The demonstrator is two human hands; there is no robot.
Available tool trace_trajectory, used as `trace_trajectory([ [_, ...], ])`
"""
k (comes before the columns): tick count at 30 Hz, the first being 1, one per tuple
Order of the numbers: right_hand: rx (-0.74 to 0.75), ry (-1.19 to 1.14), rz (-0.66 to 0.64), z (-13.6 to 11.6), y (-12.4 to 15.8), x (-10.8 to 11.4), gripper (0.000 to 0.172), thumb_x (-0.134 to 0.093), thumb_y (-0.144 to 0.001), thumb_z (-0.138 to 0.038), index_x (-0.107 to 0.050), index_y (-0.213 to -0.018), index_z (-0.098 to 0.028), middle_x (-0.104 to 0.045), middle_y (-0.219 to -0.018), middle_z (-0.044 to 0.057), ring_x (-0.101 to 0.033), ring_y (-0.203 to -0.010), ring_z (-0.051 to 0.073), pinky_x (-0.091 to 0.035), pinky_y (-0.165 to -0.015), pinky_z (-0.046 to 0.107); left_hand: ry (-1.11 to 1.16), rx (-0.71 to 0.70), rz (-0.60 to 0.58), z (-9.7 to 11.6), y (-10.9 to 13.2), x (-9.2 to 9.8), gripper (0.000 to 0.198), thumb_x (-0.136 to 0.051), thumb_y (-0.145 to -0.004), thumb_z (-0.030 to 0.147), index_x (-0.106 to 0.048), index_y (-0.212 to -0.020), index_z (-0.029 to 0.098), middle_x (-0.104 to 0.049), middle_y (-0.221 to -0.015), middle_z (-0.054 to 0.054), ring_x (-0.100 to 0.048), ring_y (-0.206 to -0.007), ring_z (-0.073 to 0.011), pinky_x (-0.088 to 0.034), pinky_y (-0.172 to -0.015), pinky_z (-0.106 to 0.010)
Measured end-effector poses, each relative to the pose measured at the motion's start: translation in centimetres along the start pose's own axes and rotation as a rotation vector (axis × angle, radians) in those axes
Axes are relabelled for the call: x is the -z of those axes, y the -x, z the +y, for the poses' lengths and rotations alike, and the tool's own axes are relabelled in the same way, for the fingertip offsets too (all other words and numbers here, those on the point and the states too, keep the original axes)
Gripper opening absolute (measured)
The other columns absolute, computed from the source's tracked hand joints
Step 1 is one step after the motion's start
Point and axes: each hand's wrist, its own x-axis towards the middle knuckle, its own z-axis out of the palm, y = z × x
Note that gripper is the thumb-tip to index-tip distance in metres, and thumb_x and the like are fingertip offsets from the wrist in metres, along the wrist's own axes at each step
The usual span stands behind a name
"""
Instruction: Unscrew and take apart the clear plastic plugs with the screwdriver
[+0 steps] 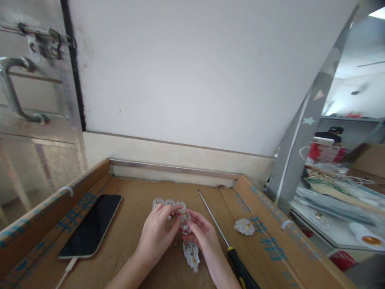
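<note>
My left hand (156, 235) and my right hand (203, 235) meet over the middle of a cardboard surface (135, 204), and their fingertips pinch a small clear plastic part (185, 220) between them. Just behind the fingers stands a short row of similar clear plastic parts (168, 202). Another clear plastic piece (191, 255) lies on the cardboard below my right hand. One more clear piece with a brass-coloured inside (245, 226) lies apart to the right.
A screwdriver (224, 237) with a long shaft and black-and-yellow handle lies diagonally right of my hands. A phone (92, 225) on a white cable lies at the left. Raised cardboard edges, a wall behind, a metal door at left, a cluttered bench at right.
</note>
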Motion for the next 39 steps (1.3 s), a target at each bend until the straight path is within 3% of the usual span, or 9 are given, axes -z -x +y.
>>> trace_trajectory([
  [7,-0.012,0.009,-0.018,0.3,-0.2,0.2,0.045,-0.080,-0.054,-0.039,-0.068,-0.091,-0.017,-0.066,-0.085,0.007,-0.062,-0.067,0.018,-0.054,-0.053,0.029,0.068,0.031,-0.029,0.6,0.1,0.3,0.023,-0.053,-0.080,0.016,-0.056,-0.102,0.023,-0.066,-0.085,-0.001,-0.060,-0.080,-0.0172,-0.049,-0.073,-0.029],
  [17,0.011,-0.008,0.075,-0.2,0.2,-0.9,0.052,-0.083,-0.043,-0.044,-0.068,-0.084,-0.016,-0.066,-0.076,0.005,-0.060,-0.059,0.015,-0.053,-0.049,0.027,0.050,0.052,-0.008,0.1,-0.1,-0.1,0.019,-0.054,-0.082,0.022,-0.057,-0.101,0.023,-0.067,-0.084,-0.001,-0.061,-0.079,-0.0177,-0.049,-0.072,-0.030],
  [24,0.063,-0.019,0.134,-0.2,0.1,-0.3,0.049,-0.081,-0.048,-0.042,-0.067,-0.087,-0.016,-0.067,-0.081,0.006,-0.063,-0.067,0.019,-0.054,-0.054,0.029,0.055,0.044,-0.044,1.1,-0.2,0.7,0.018,-0.051,-0.082,0.021,-0.055,-0.100,0.022,-0.063,-0.088,-0.003,-0.057,-0.082,-0.0186,-0.046,-0.074,-0.031],
  [27,0.108,-0.026,0.210,-0.2,-0.2,0.4,0.050,-0.079,-0.052,-0.042,-0.063,-0.093,-0.017,-0.067,-0.084,0.005,-0.063,-0.070,0.019,-0.054,-0.058,0.030,0.049,-0.010,-0.207,2.0,-0.1,1.2,0.015,-0.055,-0.076,0.018,-0.058,-0.090,0.022,-0.062,-0.084,-0.002,-0.055,-0.081,-0.0193,-0.043,-0.075,-0.032],
  [31,0.155,-0.021,0.308,-0.2,-0.5,0.8,0.053,-0.078,-0.051,-0.044,-0.059,-0.092,-0.016,-0.065,-0.075,0.002,-0.062,-0.062,0.017,-0.054,-0.055,0.029,0.013,-0.063,-0.451,2.4,0.2,1.0,0.019,-0.058,-0.065,0.013,-0.061,-0.080,0.023,-0.061,-0.080,0.000,-0.053,-0.082,-0.0201,-0.041,-0.076,-0.032],
  [39,0.164,0.005,0.318,-0.3,-0.4,0.4,0.055,-0.078,-0.049,-0.048,-0.058,-0.089,-0.016,-0.063,-0.071,0.002,-0.063,-0.060,0.019,-0.053,-0.053,0.030,0.044,-0.059,-0.515,2.4,0.4,0.4,0.018,-0.057,-0.068,0.011,-0.065,-0.078,0.024,-0.062,-0.083,0.000,-0.053,-0.084,-0.0184,-0.040,-0.077,-0.029],
])
